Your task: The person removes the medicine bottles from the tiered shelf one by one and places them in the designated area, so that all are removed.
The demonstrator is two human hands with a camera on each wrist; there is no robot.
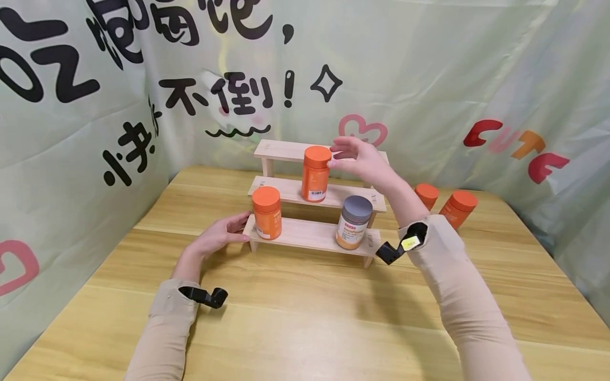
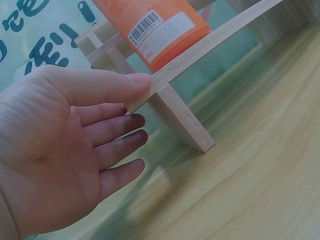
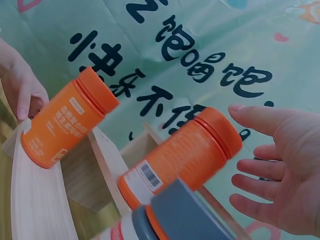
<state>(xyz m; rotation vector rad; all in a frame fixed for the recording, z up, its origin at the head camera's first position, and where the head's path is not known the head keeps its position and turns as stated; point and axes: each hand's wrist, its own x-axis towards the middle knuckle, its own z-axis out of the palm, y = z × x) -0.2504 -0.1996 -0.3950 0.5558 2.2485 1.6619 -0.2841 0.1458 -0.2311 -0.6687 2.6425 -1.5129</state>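
Note:
A three-tier wooden display shelf (image 1: 305,231) stands on the table. My left hand (image 1: 220,233) holds the left end of its lowest board, thumb (image 2: 132,82) on the board's edge and the other fingers fairly straight. Above the board by that hand stands an orange bottle (image 1: 268,214). On the middle tier is another orange bottle (image 1: 315,177), upright. Beside its lid, my right hand (image 1: 359,159) has spread, relaxed fingers, with the thumb tip close to the lid in the right wrist view. A grey-lidded jar (image 1: 354,222) sits at the right of the lowest tier.
Two more orange-lidded bottles (image 1: 458,209) stand on the table right of the shelf, one partly hidden by my right arm. A printed curtain (image 1: 419,63) hangs behind and at the left of the wooden table (image 1: 295,317).

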